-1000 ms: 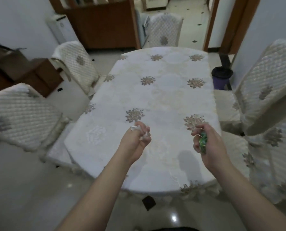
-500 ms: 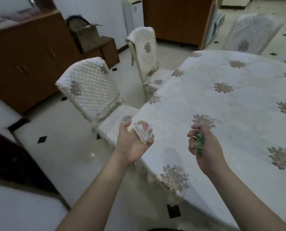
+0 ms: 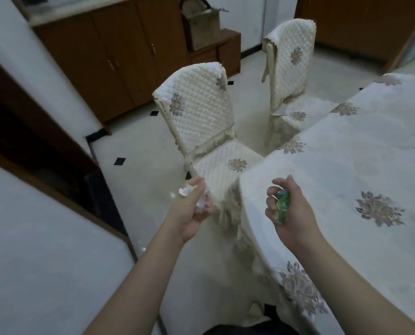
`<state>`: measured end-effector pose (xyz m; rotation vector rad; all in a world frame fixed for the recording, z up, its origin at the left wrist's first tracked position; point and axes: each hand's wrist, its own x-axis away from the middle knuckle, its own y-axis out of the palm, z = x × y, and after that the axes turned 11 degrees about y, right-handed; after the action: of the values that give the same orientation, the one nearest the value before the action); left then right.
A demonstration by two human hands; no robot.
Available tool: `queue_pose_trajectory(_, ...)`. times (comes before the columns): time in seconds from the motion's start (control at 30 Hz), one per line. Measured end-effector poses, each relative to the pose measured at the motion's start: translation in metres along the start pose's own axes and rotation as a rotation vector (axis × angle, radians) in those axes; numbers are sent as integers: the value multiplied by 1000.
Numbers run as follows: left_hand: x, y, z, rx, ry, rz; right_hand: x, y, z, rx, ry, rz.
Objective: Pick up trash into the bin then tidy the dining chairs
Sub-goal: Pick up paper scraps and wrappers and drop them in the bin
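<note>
No bin shows anywhere around either grip, so which way the trash must travel cannot be told. The left hand [image 3: 191, 212] pinches crumpled white paper [image 3: 186, 190] above the floor; the right hand [image 3: 289, 209] curls around a green wrapper [image 3: 281, 206] over the counter [image 3: 346, 180] edge. Both forearms reach forward, palms turned inward.

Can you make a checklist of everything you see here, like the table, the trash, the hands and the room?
Surface: table under a flowered white cloth, bare where seen.
Job's things: white paper scrap in the left hand; green wrapper in the right hand; near chair and far chair pulled out from the table; no bin seen.
Clutter: nothing seen.
Hands: both grip trash.
Cables: nothing seen.
Surroundings: brown cabinets, tiled floor.
</note>
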<state>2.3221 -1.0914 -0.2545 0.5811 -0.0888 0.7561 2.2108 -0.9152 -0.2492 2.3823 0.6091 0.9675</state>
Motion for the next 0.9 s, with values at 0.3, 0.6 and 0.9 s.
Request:
queue_pose_trajectory(0.3, -4, -54, 37, -71, 118, 278, -49, 59, 26, 26, 231, -165)
queue_pose_trajectory(0.6, -30, -132, 65, 27, 112, 476, -107, 126, 72, 27, 456, -298)
queue_pose_trajectory(0.9, -107, -223, 124, 225, 100, 411, -189, 235, 125, 101, 500, -355)
